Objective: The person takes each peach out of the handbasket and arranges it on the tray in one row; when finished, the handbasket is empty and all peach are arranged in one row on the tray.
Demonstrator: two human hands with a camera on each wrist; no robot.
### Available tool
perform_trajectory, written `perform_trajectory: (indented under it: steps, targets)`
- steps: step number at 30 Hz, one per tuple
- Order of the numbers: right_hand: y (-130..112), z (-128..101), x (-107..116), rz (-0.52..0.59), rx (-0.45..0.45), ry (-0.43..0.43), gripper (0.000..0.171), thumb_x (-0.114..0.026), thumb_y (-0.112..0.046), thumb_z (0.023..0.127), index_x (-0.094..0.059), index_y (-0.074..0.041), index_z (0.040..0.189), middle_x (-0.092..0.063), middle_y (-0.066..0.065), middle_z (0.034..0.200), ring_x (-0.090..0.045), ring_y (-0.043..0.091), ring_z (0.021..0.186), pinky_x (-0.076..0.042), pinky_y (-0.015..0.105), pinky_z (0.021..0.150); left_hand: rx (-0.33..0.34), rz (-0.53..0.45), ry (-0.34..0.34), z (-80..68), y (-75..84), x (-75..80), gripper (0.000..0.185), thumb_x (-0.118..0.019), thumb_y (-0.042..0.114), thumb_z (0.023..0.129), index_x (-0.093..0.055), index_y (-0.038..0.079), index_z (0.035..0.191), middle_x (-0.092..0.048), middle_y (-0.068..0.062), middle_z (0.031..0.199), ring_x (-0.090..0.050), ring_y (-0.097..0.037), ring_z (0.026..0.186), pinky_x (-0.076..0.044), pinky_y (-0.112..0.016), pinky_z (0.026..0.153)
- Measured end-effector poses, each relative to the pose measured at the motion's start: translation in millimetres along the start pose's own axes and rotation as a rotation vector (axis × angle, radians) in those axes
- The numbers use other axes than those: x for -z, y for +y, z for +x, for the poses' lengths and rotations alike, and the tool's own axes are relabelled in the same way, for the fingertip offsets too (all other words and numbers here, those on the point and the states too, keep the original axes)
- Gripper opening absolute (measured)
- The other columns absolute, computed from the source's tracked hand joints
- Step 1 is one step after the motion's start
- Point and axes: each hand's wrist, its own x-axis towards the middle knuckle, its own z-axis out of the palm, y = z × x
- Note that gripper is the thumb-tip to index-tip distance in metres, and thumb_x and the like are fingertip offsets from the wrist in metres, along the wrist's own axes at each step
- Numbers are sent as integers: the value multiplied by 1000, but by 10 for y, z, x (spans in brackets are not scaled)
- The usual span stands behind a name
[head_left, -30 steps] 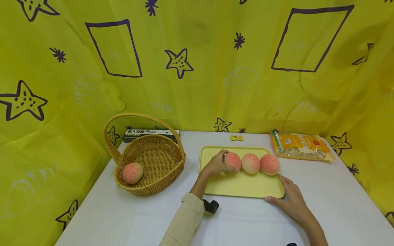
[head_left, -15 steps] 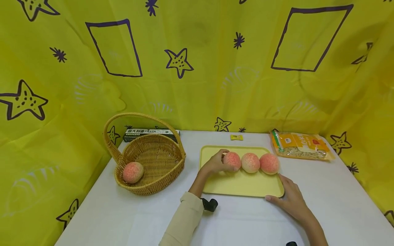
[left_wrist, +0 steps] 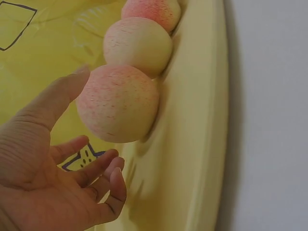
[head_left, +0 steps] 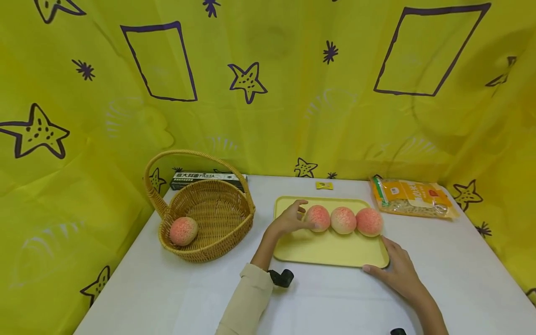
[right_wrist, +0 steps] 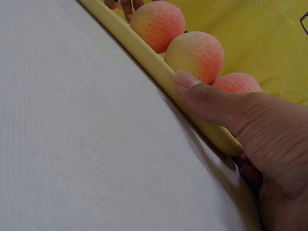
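Peaches, three pink-and-cream speckled round ones, sit in a touching row across the middle of a flat pale yellow plastic tray (head_left: 326, 249) on the white table (head_left: 167, 288). Nearest the camera, the right hand (head_left: 398, 272) rests at the tray's near right corner, thumb laid along the rim and fingers curled at the edge, bracing it. In the right wrist view the thumb presses flat on the yellow rim, while what the fingers beneath are doing stays hidden. Further in, the left hand (head_left: 289, 218), in a cream sleeve (head_left: 247, 302), lies spread beside the leftmost peach (head_left: 318, 217); the left wrist view shows fingers loosely extended, the thumb close by the fruit's side, nothing gripped. The middle peach (head_left: 343, 220) and the rightmost peach (head_left: 369, 222) follow along the row. To the left stands a woven wicker basket with an arched handle (head_left: 209, 218), holding a fourth speckled peach (head_left: 183, 231). Beyond lie a dark pasta box (head_left: 201, 177), a small yellow sachet (head_left: 324, 185), an orange food packet (head_left: 412, 197), and the yellow star-patterned backdrop (head_left: 268, 83).
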Motion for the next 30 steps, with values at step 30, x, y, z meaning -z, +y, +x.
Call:
perform_trajectory:
  steps: [30]
  targets:
    - [8,12,5,-14,-14,-15,103,-78,-40,81,-19,6,152,-30,39,145,-28,59,128,-26,72,96,-124,285,-406,-555,480,786,56,-68,28,90,-46,17,141,-54,-14,134,-60,-21,117,-48,-29,96]
